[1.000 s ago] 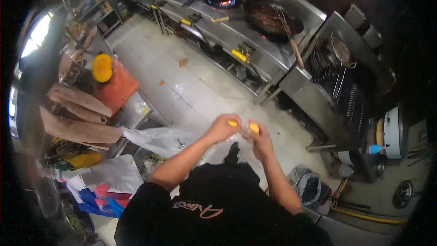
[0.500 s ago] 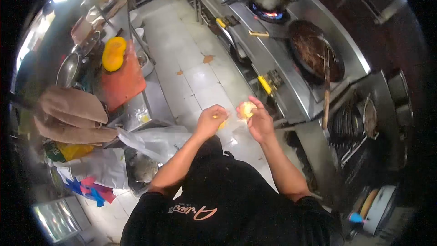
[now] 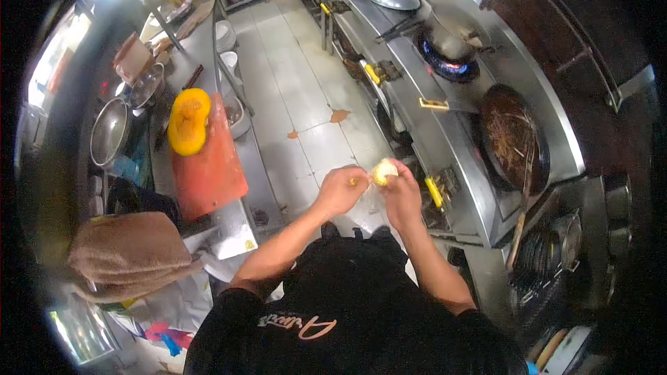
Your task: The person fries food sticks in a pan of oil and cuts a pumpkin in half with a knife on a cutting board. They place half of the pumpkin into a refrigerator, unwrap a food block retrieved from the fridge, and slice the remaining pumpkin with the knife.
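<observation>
My right hand is closed around a small, rounded, pale yellow-white piece of food; it could be a peeled fruit, but I cannot tell its kind. Beside it, my left hand is pinched, and a small yellow bit shows between its fingers. The fingertips of both hands nearly meet at the pale piece, in front of my body and above the tiled floor. Part of the food is hidden by the right fingers.
To the left, a cut orange squash lies on a red cutting board, with a brown towel nearer me. On the right stove sit a large wok with a long-handled utensil and a pan over a lit flame.
My left hand has come closer to the right, and the fingertips now almost meet at the pale piece. The camera view has shifted, so the surroundings appear lower and further right.
</observation>
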A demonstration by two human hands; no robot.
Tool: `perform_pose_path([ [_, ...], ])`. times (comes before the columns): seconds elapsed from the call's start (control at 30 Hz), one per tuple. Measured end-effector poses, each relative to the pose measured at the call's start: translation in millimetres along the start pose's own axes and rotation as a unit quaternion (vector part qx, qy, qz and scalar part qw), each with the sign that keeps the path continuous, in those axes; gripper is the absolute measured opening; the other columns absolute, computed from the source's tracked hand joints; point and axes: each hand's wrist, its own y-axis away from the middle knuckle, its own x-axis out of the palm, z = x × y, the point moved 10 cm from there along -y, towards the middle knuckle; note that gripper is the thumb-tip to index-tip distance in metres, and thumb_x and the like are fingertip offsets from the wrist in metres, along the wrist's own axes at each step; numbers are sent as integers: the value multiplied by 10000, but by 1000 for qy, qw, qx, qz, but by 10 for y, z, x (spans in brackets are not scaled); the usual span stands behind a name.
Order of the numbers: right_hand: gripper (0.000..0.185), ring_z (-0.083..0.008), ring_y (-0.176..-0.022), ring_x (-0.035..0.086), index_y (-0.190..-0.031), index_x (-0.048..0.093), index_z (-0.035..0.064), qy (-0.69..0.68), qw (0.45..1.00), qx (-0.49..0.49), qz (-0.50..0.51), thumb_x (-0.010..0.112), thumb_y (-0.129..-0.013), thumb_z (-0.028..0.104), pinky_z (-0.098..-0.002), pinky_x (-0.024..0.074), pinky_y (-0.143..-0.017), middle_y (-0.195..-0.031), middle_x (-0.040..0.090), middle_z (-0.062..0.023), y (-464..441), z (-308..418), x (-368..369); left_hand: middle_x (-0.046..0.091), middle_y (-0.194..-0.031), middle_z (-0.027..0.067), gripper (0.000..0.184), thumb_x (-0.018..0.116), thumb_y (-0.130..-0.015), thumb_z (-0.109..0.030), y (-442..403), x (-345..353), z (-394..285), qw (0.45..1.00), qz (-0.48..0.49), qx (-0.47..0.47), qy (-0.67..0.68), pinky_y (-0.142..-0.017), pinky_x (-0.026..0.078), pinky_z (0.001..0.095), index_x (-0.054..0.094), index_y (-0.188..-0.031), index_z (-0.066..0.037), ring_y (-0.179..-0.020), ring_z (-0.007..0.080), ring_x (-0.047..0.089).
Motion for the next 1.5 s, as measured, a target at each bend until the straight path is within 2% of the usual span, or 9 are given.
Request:
perform_pose_path([
  [0.17, 428, -160, -922, 543, -1230, 437, -5, 55, 990, 57, 113, 464, -816, 102, -288, 438, -782, -1053, 565, -80, -404, -34, 323, 572, -659, 144, 172, 559, -810, -172, -310, -144, 339, 989, -35, -32, 143, -574, 437, 312, 621, -813, -12, -581, 201, 556],
  [0.37, 462, -200, -949, 563, -1199, 479, -4, -12, 942, 208, 265, 449, -756, 127, -343, 502, -750, -1083, 570, -97, -752, -278, 831, 540, -612, 107, 147, 534, -813, -134, -594, -543, 577, 992, -115, -34, 29, -555, 422, 301, 603, -786, -6, -567, 147, 516],
  [0.43, 459, -283, -733, 618, -1182, 482, 10, -46, 950, 227, 208, 517, -749, 160, -431, 548, -663, -957, 581, -146, -926, -334, 883, 546, -630, 105, 143, 539, -810, -128, -746, -660, 559, 991, -131, 28, -11, -562, 425, 303, 597, -787, 0, -585, 156, 528],
  [0.73, 394, -217, -767, 597, -1207, 447, 80, -70, 928, 262, 255, 504, -833, 189, -339, 539, -584, -1014, 554, -107, -2077, -271, 1095, 582, -727, 33, 124, 531, -841, -74, -1653, -1080, 394, 985, -159, -33, 53, -615, 423, 245, 598, -802, 21, -666, 85, 527],
  [0.83, 363, -228, -773, 598, -1157, 477, 73, -105, 914, 242, 309, 509, -816, 194, -377, 539, -599, -1008, 562, -115, -2525, -52, 1127, 565, -723, -1, 133, 535, -863, -97, -1906, -1350, 409, 957, -244, -35, 154, -598, 428, 237, 594, -780, -11, -649, 78, 522],
  [1.0, 300, -257, -794, 566, -1081, 490, 93, -230, 967, 35, 102, 529, -804, 199, -422, 489, -706, -929, 547, -97, -4168, 972, 292, 541, -729, -4, 142, 522, -890, -148, -2073, -1693, 708, 872, -360, -53, 328, -598, 447, 243, 566, -789, -58, -656, 88, 523],
  [1.07, 379, -247, -851, 528, -1156, 454, 62, 110, 975, -193, -26, 550, -807, 174, -385, 460, -755, -967, 526, -109, -4506, 1966, -99, 540, -750, 4, 166, 500, -905, -171, -1923, -1644, 880, 842, -381, -128, 361, -638, 454, 245, 564, -798, -61, -691, 96, 528],
  [1.17, 466, -335, -1015, 515, -1219, 467, 28, 595, 625, -435, -257, 578, -776, 117, -400, 405, -901, -1096, 548, -190, -4619, 3123, -135, 555, -775, 0, 214, 511, -905, -262, -1699, -1632, 1377, 882, -359, -175, 250, -606, 441, 266, 583, -859, -65, -661, 107, 514],
  [1.5, 485, -320, -917, 582, -1271, 461, 117, 870, 336, -296, -208, 547, -810, 241, -429, 464, -771, -1148, 554, -163, -6126, 3274, -1367, 569, -694, -5, 263, 540, -873, -225, -1745, -1643, 1516, 886, -350, -184, 243, -537, 390, 251, 628, -819, 16, -611, 76, 478],
])
